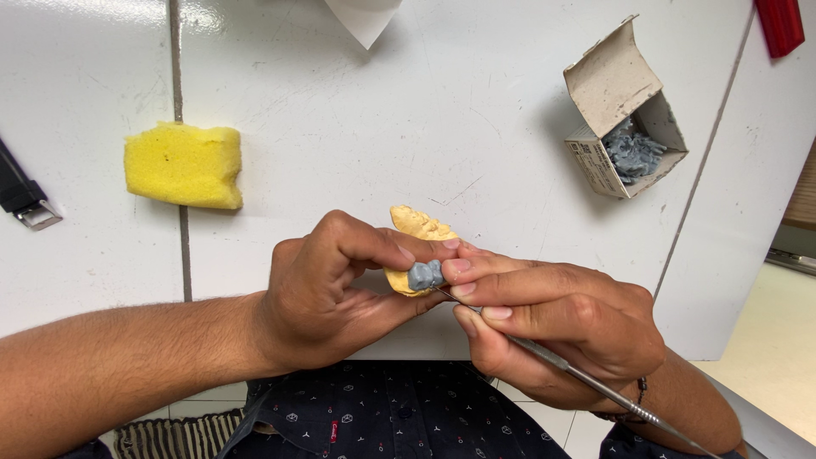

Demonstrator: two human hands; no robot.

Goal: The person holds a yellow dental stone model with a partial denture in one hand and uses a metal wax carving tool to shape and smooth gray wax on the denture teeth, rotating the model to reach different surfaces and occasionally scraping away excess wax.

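Left hand (327, 289) holds a small yellow cast (416, 234) above the front edge of the white desk (408, 110), grip closed narrow around it, thumb and fingers pinching its sides. A grey lump of wax (425, 274) sits on the lower part of the cast, just by the fingertips of both hands. Right hand (552, 327) has its grip tight on a thin metal tool (578, 374), held like a pen, tip touching the underside of the grey wax; the handle runs down to the lower right.

On the desk, well apart from the hands: yellow sponge (184, 166) at left, open cardboard box (625, 106) at upper right with grey bits inside. Black strap with metal clip (24, 200) at far left edge. Red object (780, 24) in the top right corner. White paper corner (364, 17) at top centre.
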